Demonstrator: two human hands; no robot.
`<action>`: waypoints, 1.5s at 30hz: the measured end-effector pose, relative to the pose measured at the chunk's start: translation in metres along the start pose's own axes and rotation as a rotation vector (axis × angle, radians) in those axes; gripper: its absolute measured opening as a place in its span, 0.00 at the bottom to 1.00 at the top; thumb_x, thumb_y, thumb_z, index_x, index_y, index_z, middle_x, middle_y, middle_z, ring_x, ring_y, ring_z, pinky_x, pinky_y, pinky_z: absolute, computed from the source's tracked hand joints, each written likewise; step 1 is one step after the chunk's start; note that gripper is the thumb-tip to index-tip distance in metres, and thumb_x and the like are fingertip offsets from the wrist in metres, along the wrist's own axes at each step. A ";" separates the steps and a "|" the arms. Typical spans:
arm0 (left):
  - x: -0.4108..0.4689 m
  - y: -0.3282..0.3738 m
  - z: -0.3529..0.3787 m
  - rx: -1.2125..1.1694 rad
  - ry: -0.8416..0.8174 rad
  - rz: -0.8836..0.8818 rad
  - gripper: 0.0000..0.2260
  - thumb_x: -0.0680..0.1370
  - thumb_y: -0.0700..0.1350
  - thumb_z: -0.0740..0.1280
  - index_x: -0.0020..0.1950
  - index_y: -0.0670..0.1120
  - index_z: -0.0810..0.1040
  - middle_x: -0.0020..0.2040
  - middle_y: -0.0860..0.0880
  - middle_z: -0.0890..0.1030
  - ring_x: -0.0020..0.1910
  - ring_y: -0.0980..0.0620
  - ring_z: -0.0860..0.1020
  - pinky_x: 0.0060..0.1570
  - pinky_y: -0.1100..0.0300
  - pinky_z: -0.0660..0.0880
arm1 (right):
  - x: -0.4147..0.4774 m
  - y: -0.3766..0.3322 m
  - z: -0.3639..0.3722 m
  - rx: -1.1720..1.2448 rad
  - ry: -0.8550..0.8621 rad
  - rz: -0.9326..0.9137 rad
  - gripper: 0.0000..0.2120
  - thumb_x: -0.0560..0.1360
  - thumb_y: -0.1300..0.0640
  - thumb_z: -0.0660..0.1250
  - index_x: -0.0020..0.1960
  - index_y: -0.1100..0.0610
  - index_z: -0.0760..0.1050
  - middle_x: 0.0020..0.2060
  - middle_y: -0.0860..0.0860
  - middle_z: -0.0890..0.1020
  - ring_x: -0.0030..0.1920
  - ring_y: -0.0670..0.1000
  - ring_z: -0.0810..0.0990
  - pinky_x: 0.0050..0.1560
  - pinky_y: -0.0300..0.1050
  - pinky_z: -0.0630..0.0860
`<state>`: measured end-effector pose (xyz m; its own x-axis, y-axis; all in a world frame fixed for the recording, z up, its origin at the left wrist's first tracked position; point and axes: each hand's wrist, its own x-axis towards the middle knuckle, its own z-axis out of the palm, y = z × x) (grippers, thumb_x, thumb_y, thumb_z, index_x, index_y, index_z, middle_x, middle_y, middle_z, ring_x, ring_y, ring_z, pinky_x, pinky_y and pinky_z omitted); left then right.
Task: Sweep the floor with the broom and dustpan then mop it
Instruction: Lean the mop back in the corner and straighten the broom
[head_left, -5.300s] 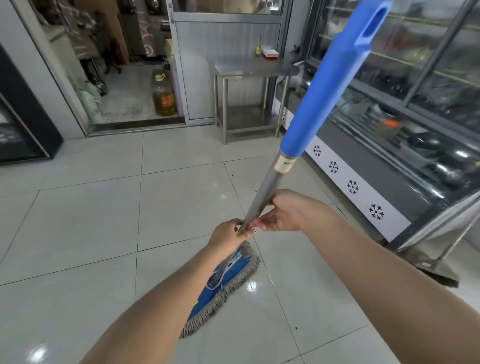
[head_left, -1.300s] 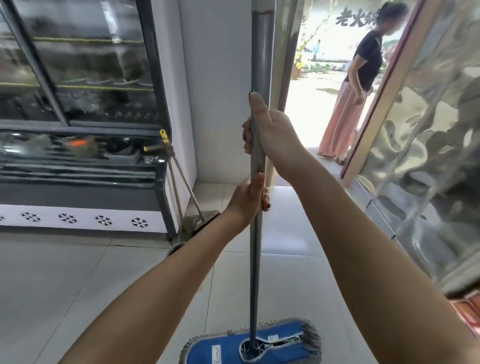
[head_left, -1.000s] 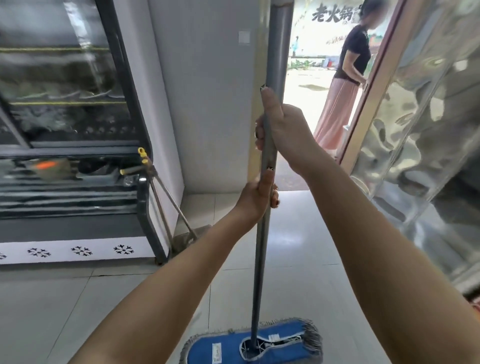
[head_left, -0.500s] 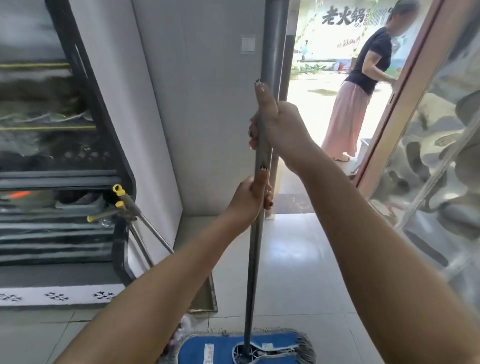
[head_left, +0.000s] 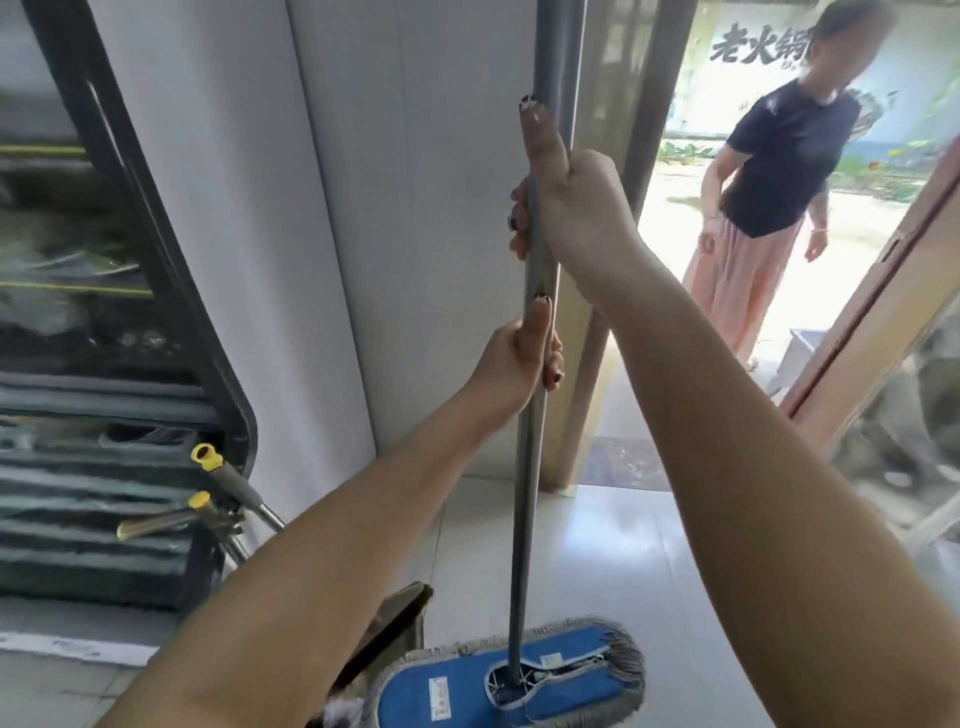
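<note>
Both hands grip the grey mop handle (head_left: 522, 509), which stands almost upright in front of me. My right hand (head_left: 571, 218) holds it higher, thumb pointing up along the pole. My left hand (head_left: 519, 358) grips just below it. The flat blue mop head (head_left: 514, 680) with a grey fringe lies on the pale tiled floor (head_left: 597, 561) near my feet. The broom and dustpan handles (head_left: 228, 488), yellow-capped, lean against the display fridge at the left. The dustpan's pan (head_left: 400, 618) rests on the floor, partly hidden behind my left forearm.
A dark glass display fridge (head_left: 104, 312) fills the left side. A grey wall panel (head_left: 363, 208) stands straight ahead. An open doorway at the right leads outside, where a person (head_left: 769, 208) stands. A glass door (head_left: 893, 312) with a wooden frame is at far right.
I have moved closer to the wall and the leaning broom and dustpan. The mop head has shifted a little right on the floor. Both hands keep their grip on the handle.
</note>
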<state>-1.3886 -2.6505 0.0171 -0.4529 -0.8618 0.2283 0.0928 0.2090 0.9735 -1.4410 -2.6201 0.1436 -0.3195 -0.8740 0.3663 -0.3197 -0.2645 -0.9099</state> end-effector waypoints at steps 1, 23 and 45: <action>0.012 -0.001 -0.004 0.000 0.001 0.002 0.22 0.81 0.56 0.49 0.34 0.44 0.67 0.24 0.50 0.70 0.22 0.55 0.70 0.33 0.59 0.71 | 0.012 0.003 0.003 -0.002 -0.004 -0.001 0.26 0.79 0.39 0.56 0.35 0.61 0.70 0.27 0.54 0.74 0.26 0.52 0.74 0.30 0.41 0.76; 0.257 -0.066 -0.096 0.021 0.053 0.003 0.20 0.82 0.55 0.49 0.36 0.44 0.65 0.28 0.46 0.70 0.21 0.57 0.69 0.30 0.67 0.70 | 0.260 0.098 0.085 0.000 -0.041 -0.019 0.26 0.79 0.40 0.56 0.34 0.60 0.69 0.27 0.54 0.74 0.25 0.51 0.75 0.33 0.43 0.77; 0.489 -0.203 -0.224 0.200 0.218 -0.218 0.28 0.80 0.61 0.43 0.32 0.43 0.67 0.26 0.47 0.71 0.26 0.55 0.71 0.34 0.69 0.70 | 0.503 0.256 0.211 0.011 -0.273 0.152 0.23 0.79 0.40 0.56 0.37 0.58 0.69 0.29 0.52 0.75 0.31 0.51 0.77 0.45 0.50 0.79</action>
<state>-1.4306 -3.2176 -0.0655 -0.2414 -0.9698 0.0343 -0.1704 0.0771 0.9823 -1.4952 -3.2134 0.0537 -0.1115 -0.9806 0.1610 -0.2765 -0.1250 -0.9529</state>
